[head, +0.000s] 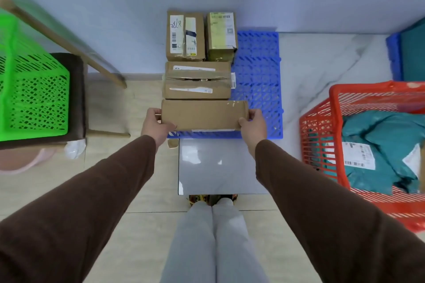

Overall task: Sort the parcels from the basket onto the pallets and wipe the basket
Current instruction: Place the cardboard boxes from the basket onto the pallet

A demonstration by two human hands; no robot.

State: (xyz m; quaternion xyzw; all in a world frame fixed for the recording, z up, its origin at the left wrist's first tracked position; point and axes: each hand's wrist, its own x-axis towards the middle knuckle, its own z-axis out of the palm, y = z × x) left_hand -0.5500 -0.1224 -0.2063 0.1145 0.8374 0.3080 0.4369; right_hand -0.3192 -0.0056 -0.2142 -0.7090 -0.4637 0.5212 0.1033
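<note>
- Your left hand (154, 124) grips the left end of the plain cardboard box (204, 115): the thumb lies across the near face and the fingers curl round the far side of that end.
- Your right hand (253, 125) grips the box's right end the same way, thumb on the near face, fingers wrapped behind the corner. Both hands are clamped on the box; neither is loose.
- Both arms reach straight forward in brown sleeves (110, 193), roughly parallel, wrists level with the box's lower edge.
- The box lies lengthwise across the near end of the blue pallet (257, 80). Whether its underside already touches the pallet, you cannot tell from here.
- Just beyond it on the pallet sits a taped box (197, 80) with a torn top seam, close against the box you hold.
- Further along the pallet, against the wall, stand a labelled brown box (185, 35) and, just beside it on the right, a yellow-taped box (222, 35).
- To the right of the pallet, well apart from it, the red basket (322, 145) holds teal mailer bags (377, 145) with white labels.
- Far right of the pallet, at the frame's edge, a second blue pallet (393, 57) carries something teal.
- To the left of the pallet, a green basket (34, 99) rests on a dark stool (79, 99).
</note>
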